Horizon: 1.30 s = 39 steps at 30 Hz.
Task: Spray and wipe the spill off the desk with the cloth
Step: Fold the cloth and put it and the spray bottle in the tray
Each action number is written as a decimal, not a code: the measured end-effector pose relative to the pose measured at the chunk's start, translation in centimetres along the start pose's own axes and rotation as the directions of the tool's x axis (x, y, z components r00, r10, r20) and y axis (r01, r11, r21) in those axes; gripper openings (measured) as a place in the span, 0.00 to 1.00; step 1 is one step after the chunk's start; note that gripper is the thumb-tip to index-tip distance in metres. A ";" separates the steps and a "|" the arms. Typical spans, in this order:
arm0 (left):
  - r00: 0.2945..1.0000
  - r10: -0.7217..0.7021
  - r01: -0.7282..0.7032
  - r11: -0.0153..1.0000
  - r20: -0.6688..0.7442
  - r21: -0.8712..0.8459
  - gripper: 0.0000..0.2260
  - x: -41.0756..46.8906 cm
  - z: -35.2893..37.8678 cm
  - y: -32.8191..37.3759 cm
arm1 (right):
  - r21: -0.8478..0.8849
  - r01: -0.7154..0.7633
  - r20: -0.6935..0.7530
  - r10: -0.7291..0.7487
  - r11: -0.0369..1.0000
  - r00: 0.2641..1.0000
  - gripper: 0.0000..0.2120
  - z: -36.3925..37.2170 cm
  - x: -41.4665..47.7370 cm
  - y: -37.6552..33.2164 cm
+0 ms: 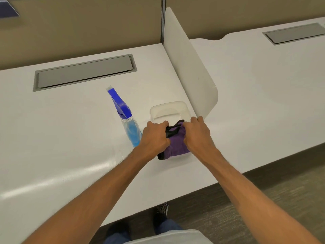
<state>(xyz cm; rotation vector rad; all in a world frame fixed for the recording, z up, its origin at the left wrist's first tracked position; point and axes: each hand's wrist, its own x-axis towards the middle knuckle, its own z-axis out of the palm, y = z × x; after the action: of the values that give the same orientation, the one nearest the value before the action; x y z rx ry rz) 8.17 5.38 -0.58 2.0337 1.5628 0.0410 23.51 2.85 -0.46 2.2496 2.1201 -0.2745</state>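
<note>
While both hands, left hand (155, 136) and right hand (197, 134), bunch the cloth (176, 143), fingers gripping it, it feels soft, light, easily gathered.

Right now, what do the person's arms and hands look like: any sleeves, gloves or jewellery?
Both forearms are bare up to the frame edge, with no sleeves in view. The left hand and right hand wear no gloves, and no watch, wristband or ring shows. The fingers are uncovered.
</note>
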 end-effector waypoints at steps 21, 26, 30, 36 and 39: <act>0.987 0.128 -0.068 0.877 -0.095 0.475 0.27 -0.2 2.3 -1.3 | -0.129 0.026 -0.130 -0.043 0.991 0.991 0.07 2.8 0.2 0.7; 0.959 0.124 -0.052 0.961 -0.256 0.273 0.25 -3.6 1.7 -1.0 | 0.375 0.090 -0.356 0.054 0.923 0.933 0.16 1.5 -0.8 -0.3; 0.861 0.186 -0.107 0.976 -0.473 0.190 0.20 -7.1 1.9 -2.5 | 0.708 0.190 -0.301 0.047 0.680 0.952 0.23 0.1 -0.7 -3.3; 0.796 0.162 -0.082 0.983 -0.583 0.162 0.18 -10.3 2.3 -7.4 | 0.837 0.190 -0.042 -0.286 0.513 0.957 0.43 -1.4 1.7 -8.9; 0.776 0.083 -0.011 0.993 -0.625 0.119 0.19 -11.0 2.3 -9.4 | 0.857 0.166 0.054 -0.404 0.488 0.913 0.45 -0.9 3.0 -11.5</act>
<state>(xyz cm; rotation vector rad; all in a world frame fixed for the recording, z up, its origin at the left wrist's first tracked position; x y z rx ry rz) -2.81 -3.94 -3.32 2.2798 1.9297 0.7492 12.38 6.71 1.03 1.9085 2.5027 -1.8804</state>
